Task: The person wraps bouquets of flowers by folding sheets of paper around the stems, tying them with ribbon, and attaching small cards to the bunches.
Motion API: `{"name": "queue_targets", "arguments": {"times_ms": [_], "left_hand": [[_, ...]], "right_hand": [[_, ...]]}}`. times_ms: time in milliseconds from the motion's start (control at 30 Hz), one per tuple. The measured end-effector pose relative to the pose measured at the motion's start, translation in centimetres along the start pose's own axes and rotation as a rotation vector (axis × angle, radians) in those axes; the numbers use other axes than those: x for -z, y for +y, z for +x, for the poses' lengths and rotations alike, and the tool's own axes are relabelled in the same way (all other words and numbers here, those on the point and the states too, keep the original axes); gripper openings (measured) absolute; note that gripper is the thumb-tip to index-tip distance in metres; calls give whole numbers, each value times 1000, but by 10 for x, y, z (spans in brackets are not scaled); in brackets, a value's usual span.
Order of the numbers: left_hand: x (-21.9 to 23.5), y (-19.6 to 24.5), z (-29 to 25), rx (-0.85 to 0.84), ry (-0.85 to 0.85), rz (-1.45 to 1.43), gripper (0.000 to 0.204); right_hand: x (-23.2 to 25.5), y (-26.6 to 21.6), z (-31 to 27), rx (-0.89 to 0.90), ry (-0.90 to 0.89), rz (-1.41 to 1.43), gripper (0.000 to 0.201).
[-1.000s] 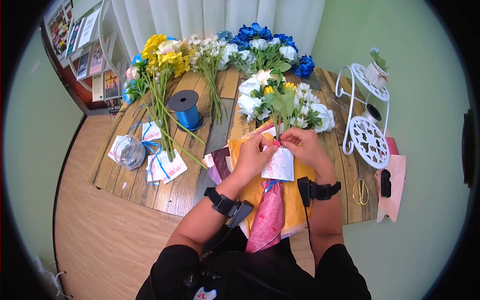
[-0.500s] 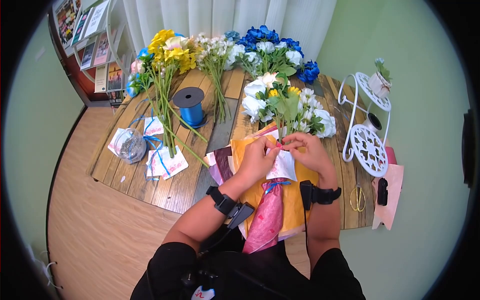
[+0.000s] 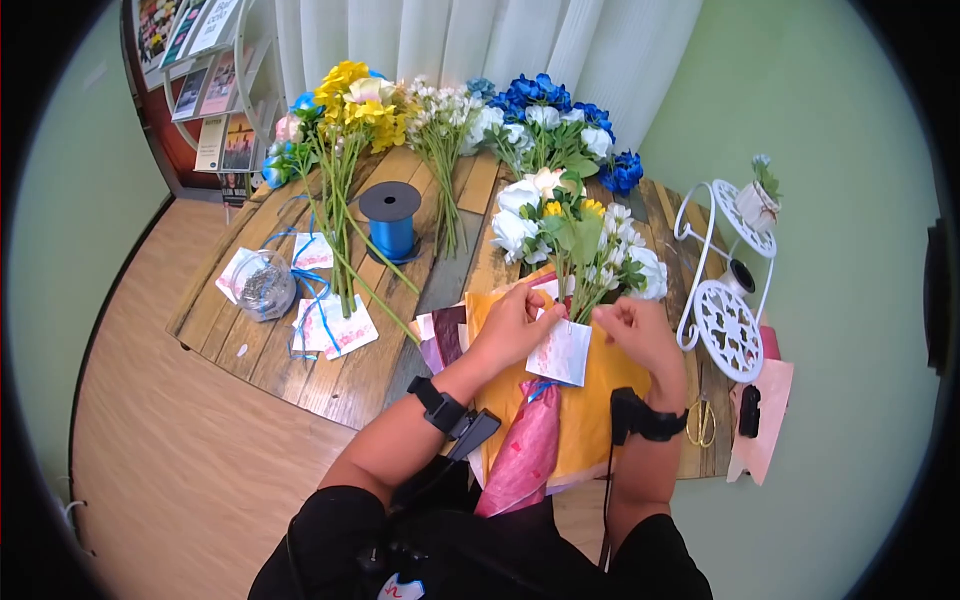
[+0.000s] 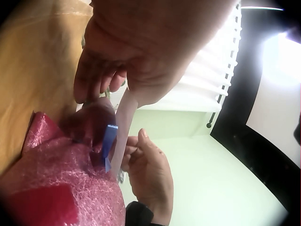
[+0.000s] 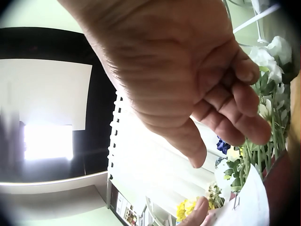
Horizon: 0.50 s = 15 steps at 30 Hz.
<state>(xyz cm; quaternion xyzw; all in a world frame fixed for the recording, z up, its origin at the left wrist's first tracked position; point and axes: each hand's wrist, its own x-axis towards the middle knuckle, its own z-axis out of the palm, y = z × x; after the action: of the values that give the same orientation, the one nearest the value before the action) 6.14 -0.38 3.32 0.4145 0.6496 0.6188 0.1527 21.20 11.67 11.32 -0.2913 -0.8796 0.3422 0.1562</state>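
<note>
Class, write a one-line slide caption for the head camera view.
Left hand pinches a white card against a wrapped bouquet; right hand curls beside it.

One blue ribbon spool [image 3: 391,218], one pair of scissors [image 3: 701,422], one white metal stand [image 3: 727,273], two hands.

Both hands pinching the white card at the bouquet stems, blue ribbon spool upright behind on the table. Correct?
Not quite: only the left hand pinches the white card; the right hand is off it, holding nothing, per the head view. The blue ribbon spool does stand upright.
</note>
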Motion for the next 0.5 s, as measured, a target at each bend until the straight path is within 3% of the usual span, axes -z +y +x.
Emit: {"name": "queue_targets", "arguments": {"times_ms": [33, 100, 200, 267, 367, 433, 500], "left_hand": [[0, -3, 1, 20, -14, 20, 35], [2, -3, 1, 41, -31, 8, 40], [3, -5, 3, 81, -53, -54, 44], [7, -3, 5, 254, -98, -144, 47], [6, 3, 4, 205, 39, -275, 48], [7, 0, 5, 213, 39, -295, 49], [12, 1, 7, 281, -53, -277, 49]], "right_hand": [[2, -8, -7, 7, -1, -4, 33], [-1, -23, -27, -69, -191, -309, 47], [-26, -30, -59, -22, -238, -406, 59], [-43, -36, -73, -113, -301, -427, 66], [-61, -34, -78, -142, -270, -399, 70], [-67, -36, -80, -155, -240, -382, 63], [-80, -19, -80, -137, -155, -117, 51]]}}
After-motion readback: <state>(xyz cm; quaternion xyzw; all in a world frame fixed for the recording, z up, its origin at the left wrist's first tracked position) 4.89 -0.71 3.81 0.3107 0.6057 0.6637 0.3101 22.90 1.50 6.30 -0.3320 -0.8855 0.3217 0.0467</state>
